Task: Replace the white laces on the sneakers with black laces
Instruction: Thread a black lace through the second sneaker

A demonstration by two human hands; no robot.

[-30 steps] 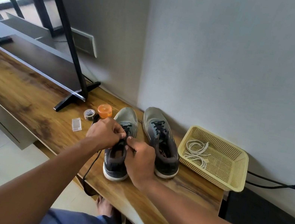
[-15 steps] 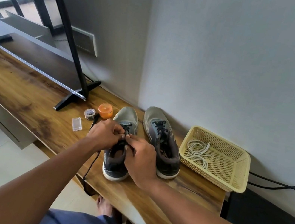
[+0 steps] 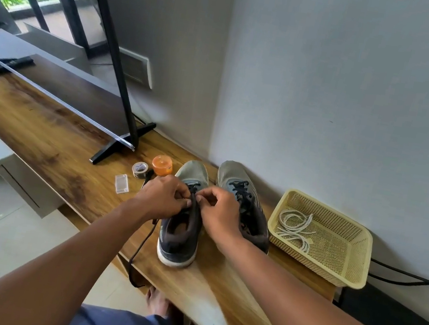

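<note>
Here both the left hand (image 3: pixel 164 196) and right hand (image 3: pixel 217 210) pinch the black lace (image 3: pixel 143 241) over the left sneaker (image 3: pixel 181 228); its free end, dangling off the shelf (image 3: pixel 46 150), could snag and jerk loose.

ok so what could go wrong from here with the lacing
The black lace trails off the table edge toward the floor; it could snag or get tugged, pulling the left sneaker. Both the left hand and the right hand crowd the eyelets, so a hole might be skipped.
</note>
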